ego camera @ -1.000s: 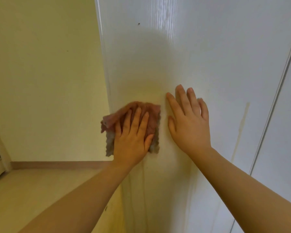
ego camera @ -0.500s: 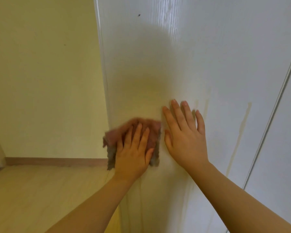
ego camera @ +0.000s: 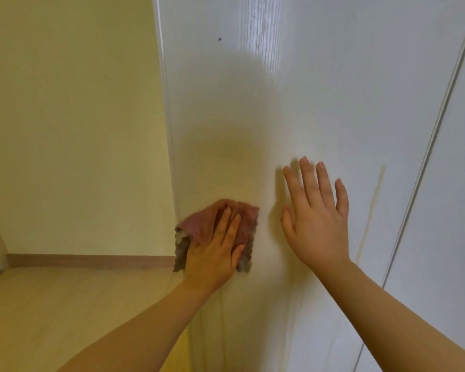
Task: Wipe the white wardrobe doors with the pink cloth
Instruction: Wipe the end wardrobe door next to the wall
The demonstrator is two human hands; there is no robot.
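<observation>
The left hand (ego camera: 215, 251) lies flat with straight fingers on the pink cloth (ego camera: 199, 224), pressing it against the white wardrobe door (ego camera: 279, 103). The cloth sits low on the door and reaches its left edge. The right hand (ego camera: 317, 221) is flat on the same door to the right of the cloth and apart from it, with fingers straight and slightly spread, holding nothing. A faint yellowish streak (ego camera: 373, 205) runs down the door right of that hand. A 2nd door (ego camera: 454, 210) stands at the right. To the left are a yellow wall (ego camera: 65, 130), a baseboard (ego camera: 78, 260) and a pale floor (ego camera: 51, 304).
</observation>
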